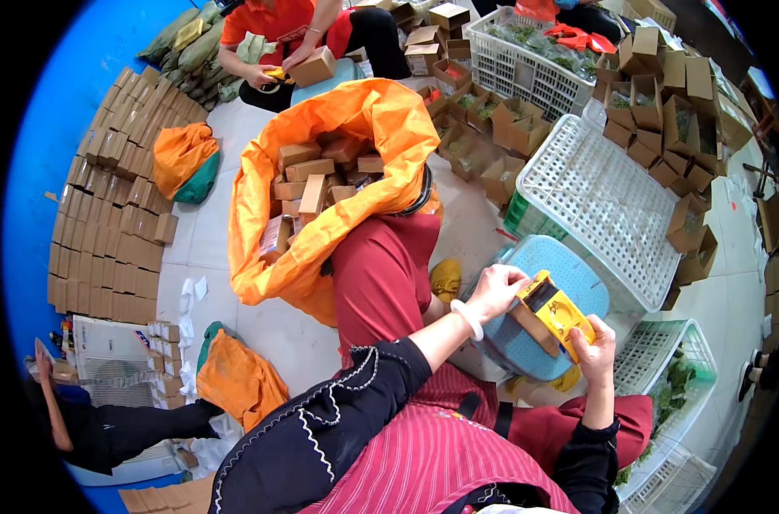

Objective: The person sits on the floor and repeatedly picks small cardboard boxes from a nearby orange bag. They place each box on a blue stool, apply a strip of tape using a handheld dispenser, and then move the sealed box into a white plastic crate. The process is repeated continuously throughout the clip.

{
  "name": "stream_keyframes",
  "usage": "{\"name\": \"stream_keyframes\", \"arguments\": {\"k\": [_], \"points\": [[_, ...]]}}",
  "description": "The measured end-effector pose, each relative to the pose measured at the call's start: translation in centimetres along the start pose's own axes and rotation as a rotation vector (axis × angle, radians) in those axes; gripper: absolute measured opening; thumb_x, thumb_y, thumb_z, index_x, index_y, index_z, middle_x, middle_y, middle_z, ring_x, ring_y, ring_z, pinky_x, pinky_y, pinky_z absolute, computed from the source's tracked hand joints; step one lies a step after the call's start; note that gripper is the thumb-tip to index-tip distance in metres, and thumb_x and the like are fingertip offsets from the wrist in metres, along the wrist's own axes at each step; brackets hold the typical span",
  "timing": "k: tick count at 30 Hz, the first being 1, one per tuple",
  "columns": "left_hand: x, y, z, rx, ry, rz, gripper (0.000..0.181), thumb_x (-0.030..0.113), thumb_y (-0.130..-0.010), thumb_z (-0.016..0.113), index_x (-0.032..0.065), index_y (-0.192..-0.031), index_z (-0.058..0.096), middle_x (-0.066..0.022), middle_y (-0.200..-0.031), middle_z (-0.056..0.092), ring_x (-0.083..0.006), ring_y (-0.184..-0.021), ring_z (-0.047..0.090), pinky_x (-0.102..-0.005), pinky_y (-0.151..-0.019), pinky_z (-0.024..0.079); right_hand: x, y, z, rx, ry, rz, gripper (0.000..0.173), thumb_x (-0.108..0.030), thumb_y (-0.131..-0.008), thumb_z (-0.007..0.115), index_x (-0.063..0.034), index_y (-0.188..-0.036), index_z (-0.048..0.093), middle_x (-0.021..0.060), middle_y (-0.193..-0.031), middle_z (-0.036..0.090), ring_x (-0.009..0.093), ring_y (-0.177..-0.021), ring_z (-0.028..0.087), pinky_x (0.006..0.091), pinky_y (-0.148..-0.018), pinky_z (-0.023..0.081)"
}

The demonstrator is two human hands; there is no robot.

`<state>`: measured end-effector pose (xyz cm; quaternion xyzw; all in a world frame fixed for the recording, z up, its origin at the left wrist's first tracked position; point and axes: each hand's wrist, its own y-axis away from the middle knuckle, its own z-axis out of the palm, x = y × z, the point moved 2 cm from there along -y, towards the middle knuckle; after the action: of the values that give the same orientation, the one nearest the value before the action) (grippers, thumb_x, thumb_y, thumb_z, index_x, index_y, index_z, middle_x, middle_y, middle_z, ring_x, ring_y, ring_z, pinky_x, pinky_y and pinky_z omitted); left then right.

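Note:
My right hand [595,350] grips the near end of a yellow hand-held tape dispenser [564,316]. The dispenser lies along the top of a small brown cardboard box [534,331] above a blue plastic stool [573,263]. At the dispenser's other end are the curled fingers of my left hand [499,292], with a white bangle [468,319] at the wrist. Its fingertips overlap the dispenser and box, so what they pinch is unclear. To the left of my knee stands an open orange sack [389,109] holding many closed cardboard boxes [309,170].
An upturned white perforated crate [601,193] stands beyond the stool. Open cartons [524,125] crowd the far floor. Another crate [701,360] with greenery is at right. Stacked boxes [100,244] line the blue wall. A co-worker [267,32] tapes a box opposite; another person [139,430] is at left.

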<state>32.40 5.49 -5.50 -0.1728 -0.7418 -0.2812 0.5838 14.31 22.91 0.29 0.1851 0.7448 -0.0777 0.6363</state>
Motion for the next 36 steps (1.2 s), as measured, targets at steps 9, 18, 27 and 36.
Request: {"name": "stream_keyframes", "arguments": {"k": [9, 18, 27, 36], "points": [[-1.5, 1.0, 1.6, -0.035, -0.558, 0.218, 0.066, 0.003, -0.077, 0.071, 0.0032, -0.139, 0.048, -0.0240, -0.137, 0.048, -0.0365, -0.117, 0.052, -0.0473, -0.100, 0.044, -1.6, -1.0, -0.6, 0.021, 0.181, -0.023, 0.030, -0.021, -0.087, 0.071, -0.0006, -0.071, 0.055, -0.0017, -0.061, 0.048, 0.006, -0.061, 0.040, 0.0271, -0.053, 0.034], [-1.0, 1.2, 2.6, -0.676, -0.498, 0.467, 0.116, 0.033, -0.066, 0.084, 0.0116, -0.158, 0.017, -0.0157, -0.164, 0.014, -0.0350, -0.153, 0.006, -0.0628, -0.118, -0.003, 0.9, 0.9, -3.0, 0.017, -0.048, -0.059, 0.028, -0.021, -0.087, 0.073, -0.0018, -0.076, 0.057, -0.0046, -0.069, 0.052, 0.004, -0.065, 0.043, 0.0222, -0.056, 0.035], [2.0, -3.4, 2.2, -0.640, -0.577, 0.695, 0.104, 0.039, -0.052, 0.096, 0.0079, -0.137, 0.045, -0.0167, -0.134, 0.050, -0.0373, -0.136, 0.040, -0.0638, -0.117, 0.010, -1.2, 0.6, -6.1, 0.046, 0.272, -0.057, 0.029, -0.021, -0.086, 0.071, 0.0011, -0.074, 0.057, 0.0020, -0.065, 0.051, 0.006, -0.064, 0.046, 0.0279, -0.056, 0.039], [6.0, -1.9, 2.6, -0.504, -1.157, 0.861, 0.103, 0.034, -0.055, 0.094, 0.0054, -0.140, 0.043, -0.0185, -0.145, 0.038, -0.0410, -0.146, 0.025, -0.0612, -0.120, 0.010, 0.4, 3.5, -8.9, 0.017, 0.104, 0.182, 0.029, -0.026, -0.090, 0.071, -0.0027, -0.077, 0.061, -0.0055, -0.069, 0.053, 0.002, -0.067, 0.045, 0.0239, -0.058, 0.040]]}}
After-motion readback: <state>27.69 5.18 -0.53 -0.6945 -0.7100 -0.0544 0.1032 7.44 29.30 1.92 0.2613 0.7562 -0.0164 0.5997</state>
